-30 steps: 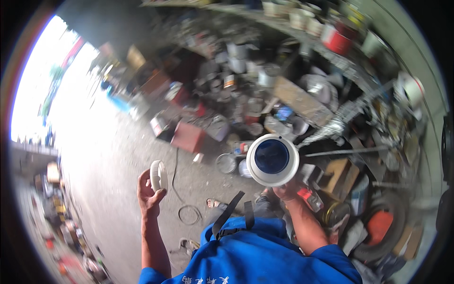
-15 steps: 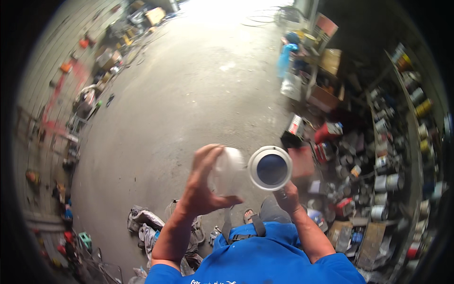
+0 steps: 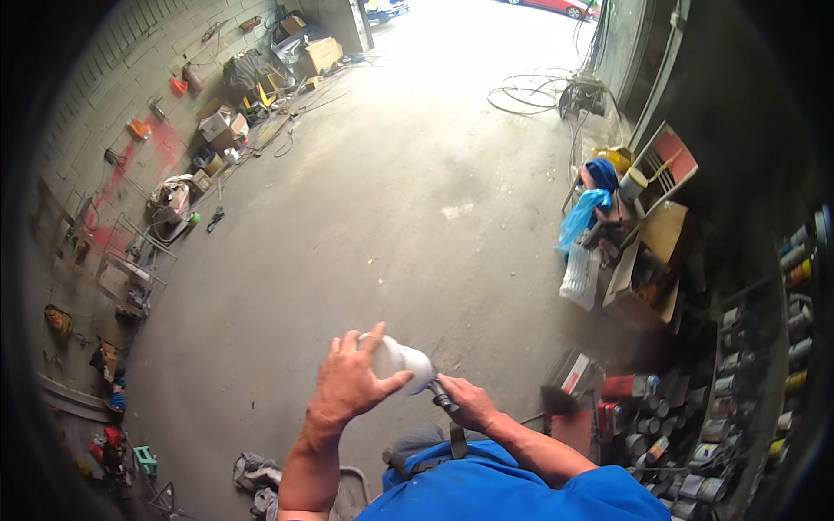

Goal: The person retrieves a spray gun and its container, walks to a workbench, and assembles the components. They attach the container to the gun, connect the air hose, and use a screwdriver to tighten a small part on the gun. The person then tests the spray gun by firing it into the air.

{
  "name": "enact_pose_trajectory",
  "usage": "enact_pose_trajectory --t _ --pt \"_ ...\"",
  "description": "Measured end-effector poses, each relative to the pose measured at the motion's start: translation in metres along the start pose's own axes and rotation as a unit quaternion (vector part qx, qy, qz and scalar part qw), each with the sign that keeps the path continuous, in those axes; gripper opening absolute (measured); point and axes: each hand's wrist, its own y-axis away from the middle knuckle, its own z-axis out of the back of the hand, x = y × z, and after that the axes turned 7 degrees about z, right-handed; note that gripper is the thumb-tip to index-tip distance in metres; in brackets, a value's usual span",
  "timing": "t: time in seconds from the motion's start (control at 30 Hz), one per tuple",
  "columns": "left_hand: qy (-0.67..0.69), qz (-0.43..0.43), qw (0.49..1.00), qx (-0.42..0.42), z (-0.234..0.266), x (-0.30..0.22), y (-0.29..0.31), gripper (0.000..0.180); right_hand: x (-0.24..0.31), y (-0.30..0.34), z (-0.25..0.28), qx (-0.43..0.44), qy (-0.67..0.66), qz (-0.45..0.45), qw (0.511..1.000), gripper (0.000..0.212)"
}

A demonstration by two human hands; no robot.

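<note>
A paint spray gun (image 3: 444, 398) with a white plastic cup (image 3: 418, 368) is held in front of my body. My right hand (image 3: 470, 405) is closed around the gun, its fingers partly hidden. The cup lies tilted over to the left, and a wider white lid-like piece (image 3: 388, 354) covers its far-left end. My left hand (image 3: 346, 379) grips that piece, thumb on the near side and fingers over the top. The inside of the cup is hidden.
Shelves of paint cans (image 3: 738, 360) line the right side. Ahead of them stand cardboard boxes (image 3: 665, 230) and a chair (image 3: 667, 165). Coiled hoses (image 3: 534, 94) lie on the concrete floor (image 3: 347, 234). Clutter runs along the left wall, and crumpled cloth (image 3: 256, 471) lies near my left arm.
The white piece in my left hand was apart from the upright, open cup with dark liquid; now it is against the cup, which has tipped left. My view has lifted toward the bright doorway.
</note>
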Motion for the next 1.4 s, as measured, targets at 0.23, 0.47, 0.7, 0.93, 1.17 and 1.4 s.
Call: enact_pose_trajectory --t 0.23,0.47,0.7,0.93,1.17,1.4 --pt "0.001 -0.267 0.964 -0.02 0.059 0.071 -0.204 0.085 -0.109 -0.226 0.032 0.099 -0.181 0.103 0.973 0.053" --pt "0.036 -0.37 0.928 0.019 0.141 0.101 -0.47 0.088 -0.171 -0.453 0.092 0.11 -0.259 0.038 0.959 0.055" --pt "0.025 -0.478 0.878 0.01 0.156 0.034 -0.719 0.08 -0.295 -0.603 0.147 0.013 -0.224 -0.038 0.974 0.06" --pt "0.045 -0.605 0.793 0.059 0.172 -0.064 -0.974 0.065 -0.457 -0.769 0.238 -0.064 -0.332 -0.02 0.941 0.057" --pt "0.063 -0.665 0.738 0.091 0.172 -0.16 -1.213 0.07 -0.592 -0.888 0.367 -0.1 -0.279 -0.099 0.95 0.065" --pt "0.274 -0.672 0.664 0.18 0.096 -0.299 -1.509 0.095 -0.752 -0.934 0.478 -0.229 -0.158 -0.3 0.912 0.063"
